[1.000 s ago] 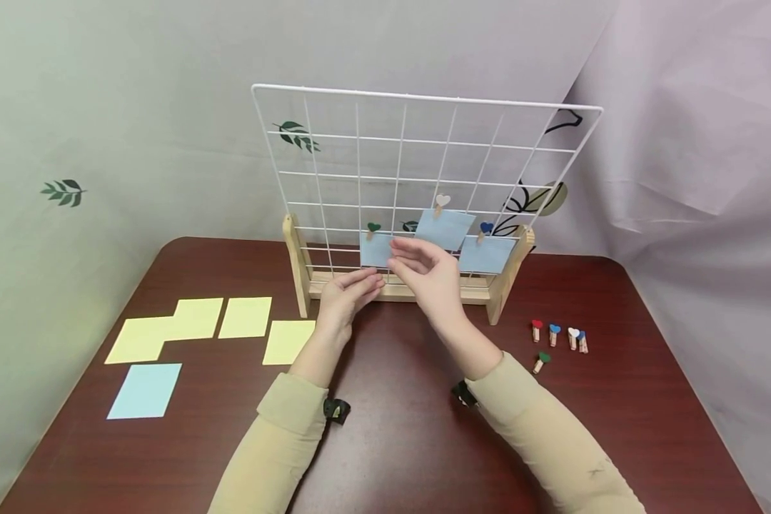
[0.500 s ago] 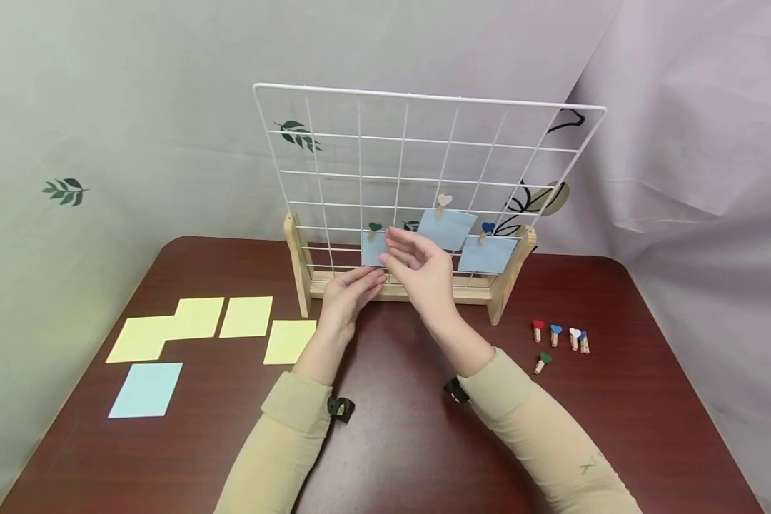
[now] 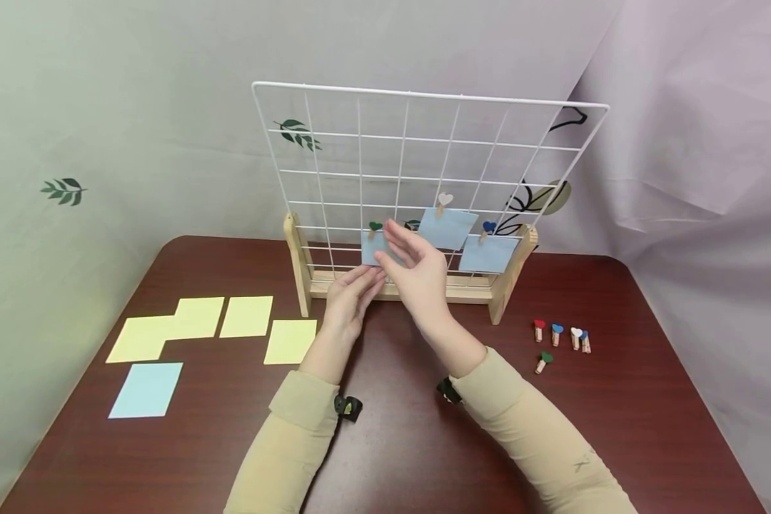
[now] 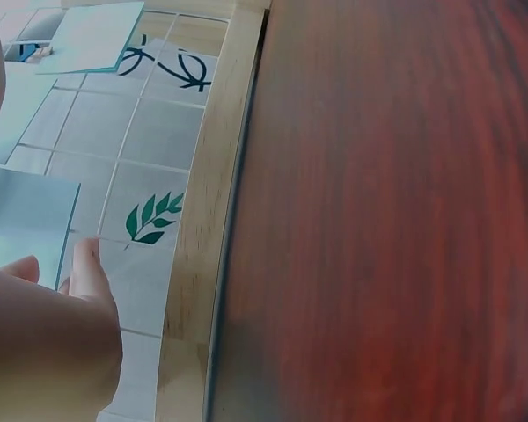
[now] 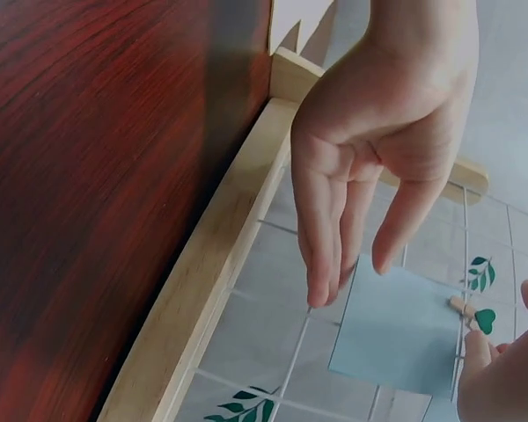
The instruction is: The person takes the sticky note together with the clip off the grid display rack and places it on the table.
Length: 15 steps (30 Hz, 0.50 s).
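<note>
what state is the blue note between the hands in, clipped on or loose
Clipped on: the right wrist view shows the green heart clip on the blue note at a grid wire.

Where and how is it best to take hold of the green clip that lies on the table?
The green clip is probably best pinched by the long sides of its narrow wooden body, the right hand coming from above. It lies on the table apart from the other clips, so both sides look free; the wider heart sits at the far end.
</note>
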Tool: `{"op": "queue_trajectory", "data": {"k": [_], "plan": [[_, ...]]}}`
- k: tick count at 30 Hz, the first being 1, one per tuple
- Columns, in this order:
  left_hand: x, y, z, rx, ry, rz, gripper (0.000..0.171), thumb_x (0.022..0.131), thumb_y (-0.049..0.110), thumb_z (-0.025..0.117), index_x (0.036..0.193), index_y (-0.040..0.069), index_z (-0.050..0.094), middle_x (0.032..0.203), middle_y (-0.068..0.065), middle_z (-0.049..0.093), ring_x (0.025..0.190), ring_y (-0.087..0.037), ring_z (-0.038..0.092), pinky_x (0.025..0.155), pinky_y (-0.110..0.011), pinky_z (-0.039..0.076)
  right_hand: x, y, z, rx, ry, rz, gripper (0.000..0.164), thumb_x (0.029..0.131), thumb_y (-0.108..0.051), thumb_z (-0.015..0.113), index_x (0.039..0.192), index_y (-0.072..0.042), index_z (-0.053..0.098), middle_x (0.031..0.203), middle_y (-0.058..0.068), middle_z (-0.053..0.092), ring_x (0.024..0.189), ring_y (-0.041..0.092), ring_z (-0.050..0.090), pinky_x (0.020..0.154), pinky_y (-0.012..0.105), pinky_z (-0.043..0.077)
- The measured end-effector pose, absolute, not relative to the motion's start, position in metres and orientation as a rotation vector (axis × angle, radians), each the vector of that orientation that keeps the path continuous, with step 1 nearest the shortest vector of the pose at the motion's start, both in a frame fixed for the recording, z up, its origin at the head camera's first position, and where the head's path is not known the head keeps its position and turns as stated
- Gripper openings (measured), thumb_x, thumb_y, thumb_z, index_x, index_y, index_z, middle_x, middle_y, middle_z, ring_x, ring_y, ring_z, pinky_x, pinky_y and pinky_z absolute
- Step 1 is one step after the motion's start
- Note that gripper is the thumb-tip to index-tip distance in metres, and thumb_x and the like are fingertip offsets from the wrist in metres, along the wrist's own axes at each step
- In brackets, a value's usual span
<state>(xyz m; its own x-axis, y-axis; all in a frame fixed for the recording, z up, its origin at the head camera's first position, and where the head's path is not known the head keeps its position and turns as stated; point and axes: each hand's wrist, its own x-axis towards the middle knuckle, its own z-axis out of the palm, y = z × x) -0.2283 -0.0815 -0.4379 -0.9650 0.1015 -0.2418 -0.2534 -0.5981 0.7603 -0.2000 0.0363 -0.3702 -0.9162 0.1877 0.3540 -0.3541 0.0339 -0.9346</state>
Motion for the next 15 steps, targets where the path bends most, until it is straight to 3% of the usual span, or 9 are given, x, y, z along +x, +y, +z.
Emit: {"op": "queue_trajectory", "data": {"k": [4, 7, 10, 15], "plan": [[-0.228, -0.078, -0.438, -0.279, 1.275, 2.652, 0.038, 0.104, -0.009, 0.055, 0.141, -0.019, 0.053, 0.088, -0.001, 0.077, 0.089, -0.009, 0.078, 0.09, -0.022, 0.064, -0.2, 0.032, -0.368, 0.129, -1.945, 1.964, 0.052, 0.09, 0.014, 0.075, 0.14, 0.009, 0.062, 0.145, 0.026, 0.064, 0.135, 0.036, 0.065, 0.108, 0.022, 0.055], [-0.229, -0.077, -0.439, -0.288, 1.238, 2.667, 0.024, 0.105, -0.008, 0.055, 0.127, -0.011, 0.063, 0.088, 0.0, 0.076, 0.086, -0.007, 0.077, 0.089, -0.02, 0.064, -0.202, 0.029, -0.365, 0.104, -1.946, 2.0, 0.054, 0.091, 0.013, 0.075, 0.143, 0.008, 0.061, 0.149, 0.024, 0.062, 0.137, 0.035, 0.064, 0.108, 0.021, 0.054], [-0.228, -0.076, -0.441, -0.283, 1.198, 2.684, 0.014, 0.106, -0.007, 0.053, 0.114, -0.005, 0.064, 0.088, 0.001, 0.074, 0.085, -0.007, 0.077, 0.089, -0.02, 0.064, -0.204, 0.027, -0.363, 0.072, -1.952, 2.037, 0.056, 0.091, 0.012, 0.074, 0.145, 0.007, 0.059, 0.151, 0.021, 0.061, 0.139, 0.034, 0.063, 0.109, 0.021, 0.054], [-0.229, -0.076, -0.441, -0.288, 1.135, 2.698, 0.018, 0.107, -0.006, 0.052, 0.101, 0.001, 0.067, 0.086, 0.0, 0.074, 0.085, -0.007, 0.077, 0.089, -0.021, 0.064, -0.207, 0.023, -0.36, 0.03, -1.959, 2.062, 0.054, 0.095, 0.01, 0.072, 0.147, 0.005, 0.058, 0.154, 0.019, 0.059, 0.141, 0.033, 0.06, 0.113, 0.026, 0.053]]}}
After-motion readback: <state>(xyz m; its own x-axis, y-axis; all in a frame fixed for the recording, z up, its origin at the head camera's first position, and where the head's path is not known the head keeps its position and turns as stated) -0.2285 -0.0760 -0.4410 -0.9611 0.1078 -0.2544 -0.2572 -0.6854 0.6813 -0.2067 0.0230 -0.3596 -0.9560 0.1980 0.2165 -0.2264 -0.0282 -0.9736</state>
